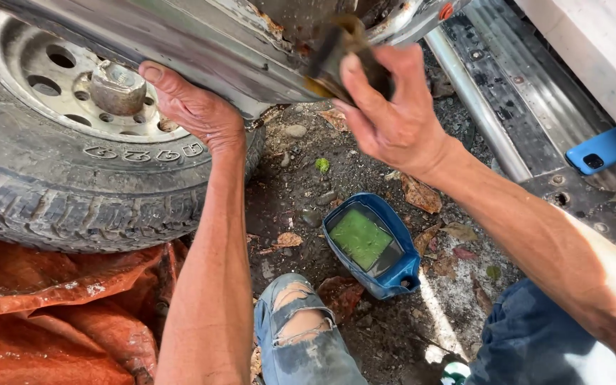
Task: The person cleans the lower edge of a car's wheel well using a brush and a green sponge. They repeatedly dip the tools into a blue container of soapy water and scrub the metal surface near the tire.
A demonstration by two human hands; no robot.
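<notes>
My left hand [192, 108] rests flat against the lower edge of a rusty metal body panel [201, 43], just beside the wheel [73, 121]. My right hand [392, 117] grips a dark sanding block [336, 53] and presses it against the rusted corner of the panel. A cut blue plastic container [399, 274] with a green sponge in murky water sits on the ground below my hands.
The tyre with its silver rim fills the left. An orange tarp [44, 321] lies under it. A metal running board [507, 93] with a blue phone [600, 150] on it lies right. My torn jeans knees are at the bottom; dry leaves and stones litter the dirt.
</notes>
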